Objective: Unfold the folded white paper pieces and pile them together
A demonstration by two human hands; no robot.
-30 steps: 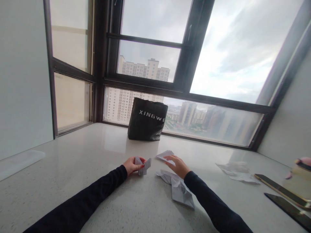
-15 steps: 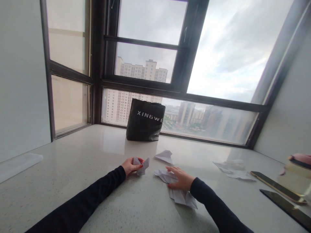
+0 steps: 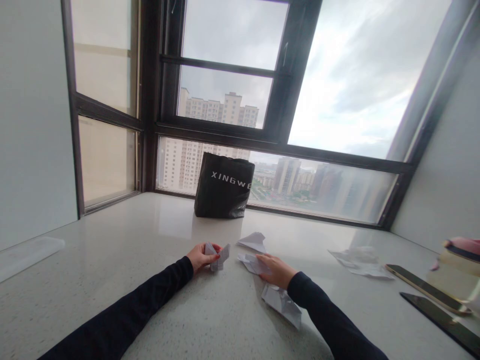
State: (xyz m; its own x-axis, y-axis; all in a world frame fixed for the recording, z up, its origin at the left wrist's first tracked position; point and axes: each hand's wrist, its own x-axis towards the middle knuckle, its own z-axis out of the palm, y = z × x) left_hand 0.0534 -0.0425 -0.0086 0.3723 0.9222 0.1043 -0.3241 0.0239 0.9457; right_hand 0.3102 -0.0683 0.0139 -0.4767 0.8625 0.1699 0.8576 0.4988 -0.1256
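My left hand (image 3: pixel 202 257) is closed around a small folded paper piece (image 3: pixel 222 257) with upright flaps. To its right, my right hand (image 3: pixel 276 270) has its fingers closed on a flat folded paper (image 3: pixel 250 263), whose left part sticks out past the fingertips. Just behind that one lies a paper plane (image 3: pixel 253 241) with a pointed left end. More folded paper (image 3: pixel 282 304) rests on the counter in front of my right hand, partly under the wrist.
A black bag (image 3: pixel 225 187) stands by the window on the pale speckled counter (image 3: pixel 180 310). On the right lie crumpled paper (image 3: pixel 360 261), a phone (image 3: pixel 427 289), a dark flat object (image 3: pixel 438 320) and a blurred pink-topped container (image 3: pixel 459 270). A whitish strip (image 3: pixel 32 257) is at the left.
My right hand's fingers have closed on the flat folded paper, the hand moving slightly left. The paper in front of the wrist has shifted a little. My left hand stays still.
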